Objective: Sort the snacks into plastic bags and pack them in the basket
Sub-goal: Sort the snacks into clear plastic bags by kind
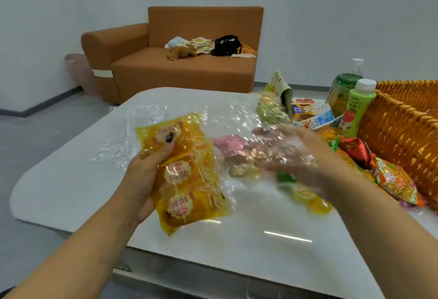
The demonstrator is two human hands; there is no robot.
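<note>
two bare forearms reach in from the near edge over a glossy white table (71,187) with rounded corners, ceiling lights glinting off its top. her left hand (144,175) is clenched round a yellow snack pack (187,180), thumb pressed on its upper face, holding it just above the surface inside a clear plastic bag (222,118). the right hand (286,151) is blurred behind the crinkled film, fingers spread as far as i can make out; whether it grips the bag i cannot tell. loose snacks (393,180) lie heaped at the right, touching a woven basket (403,128) at the table's right edge, with a green bottle (355,109) and a biscuit box (308,111) just beside it. beyond the table stands an orange sofa (180,66) against a plain white wall, with a plush toy, papers and a black bag on its seat, on a grey floor. a pink bin (80,73) sits by its arm.
</note>
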